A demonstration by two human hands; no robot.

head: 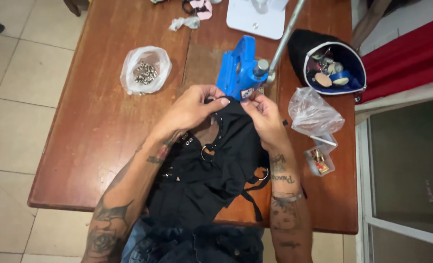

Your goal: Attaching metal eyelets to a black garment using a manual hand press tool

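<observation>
Head view is showing a wooden table (95,122) with a black garment (211,170) lying across its near edge and hanging toward the person's lap. Left hand (194,107) is pinching the garment's top edge, fingers closed on the fabric. Right hand (265,117) is gripping the same edge just beside it, fingertips pressed together on the cloth. Both hands are holding the fabric against the base of a blue hand press (238,68), whose metal lever (287,34) is slanting up and away. Metal rings (207,153) are showing on the garment. A clear bag of silver eyelets (145,70) is sitting left of the press. An open black pouch (331,61) and a crumpled clear bag (314,114) are lying to the right.
</observation>
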